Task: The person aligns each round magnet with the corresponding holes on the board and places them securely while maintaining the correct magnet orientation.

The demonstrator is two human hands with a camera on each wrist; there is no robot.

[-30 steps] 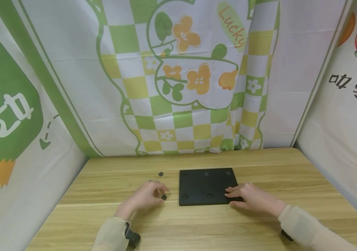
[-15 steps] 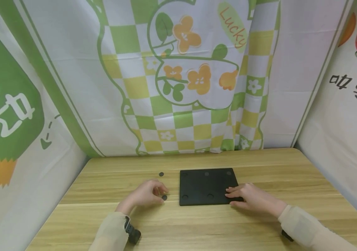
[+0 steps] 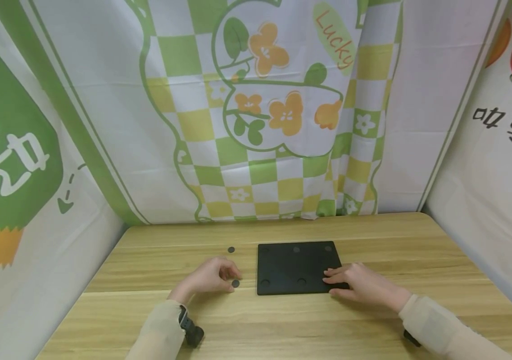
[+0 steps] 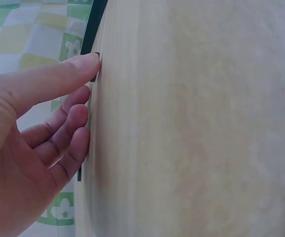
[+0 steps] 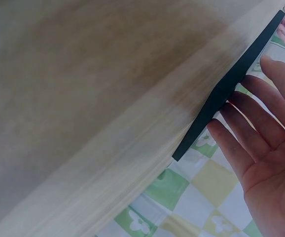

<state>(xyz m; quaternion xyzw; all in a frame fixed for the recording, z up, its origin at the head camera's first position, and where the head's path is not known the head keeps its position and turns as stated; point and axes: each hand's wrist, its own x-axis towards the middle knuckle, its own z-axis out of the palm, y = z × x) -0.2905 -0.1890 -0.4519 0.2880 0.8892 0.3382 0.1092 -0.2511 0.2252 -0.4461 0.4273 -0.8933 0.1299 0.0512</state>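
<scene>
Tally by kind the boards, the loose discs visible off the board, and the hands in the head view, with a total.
Black board: 1
Loose dark discs: 2
Hands (left hand, right hand): 2
Total: 5

The board (image 3: 280, 267) lies flat on the table (image 3: 256, 327); to its left I see the far disc (image 3: 231, 249), beyond the left hand (image 3: 208, 277), and the near disc (image 3: 235, 283), at that hand's thumb and fingertips, between hand and board; over on the other side, the right hand (image 3: 361, 284) rests on the board's near right corner; behind it all hangs the curtain (image 3: 265, 190), along the table's back edge.
</scene>
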